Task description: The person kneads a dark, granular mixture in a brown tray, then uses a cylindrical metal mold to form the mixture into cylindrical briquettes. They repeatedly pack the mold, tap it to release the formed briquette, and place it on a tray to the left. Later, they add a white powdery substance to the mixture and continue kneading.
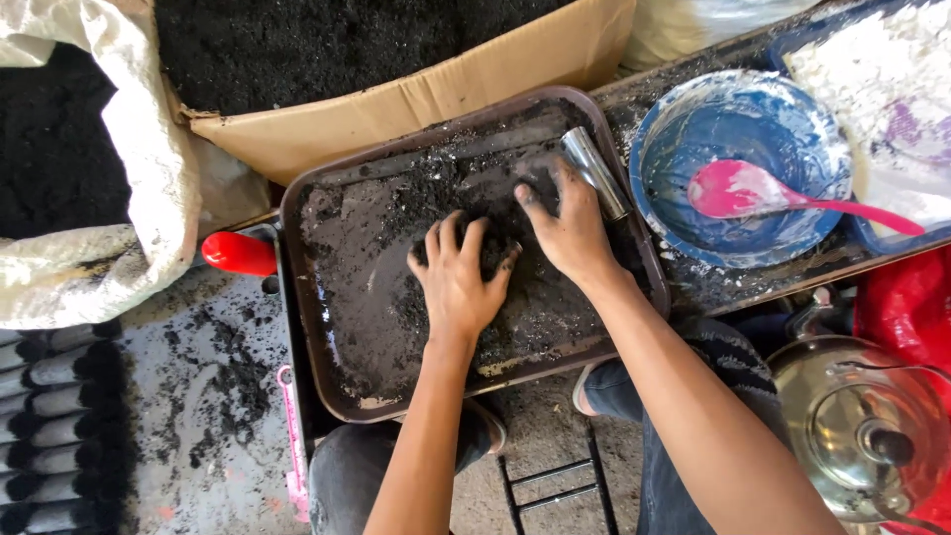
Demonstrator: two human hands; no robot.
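A dark brown tray [327, 337] lies in front of me, smeared with black powder. My left hand [458, 279] cups a lump of the black powder [492, 253] near the tray's middle, its fingers curled over the lump. My right hand [573, 230] rests palm down just to the right, fingers spread and pressing on the powder. A short shiny metal tube [594, 170] lies on the tray's far right part, right beside my right hand's fingers.
A cardboard box [396, 104] of black powder stands behind the tray, a white sack [139, 178] of it at left. A blue bowl [743, 109] with a pink spoon [763, 193] sits at right. A metal kettle [852, 426], a red object [238, 253] and stacked dark sticks [59, 426] surround me.
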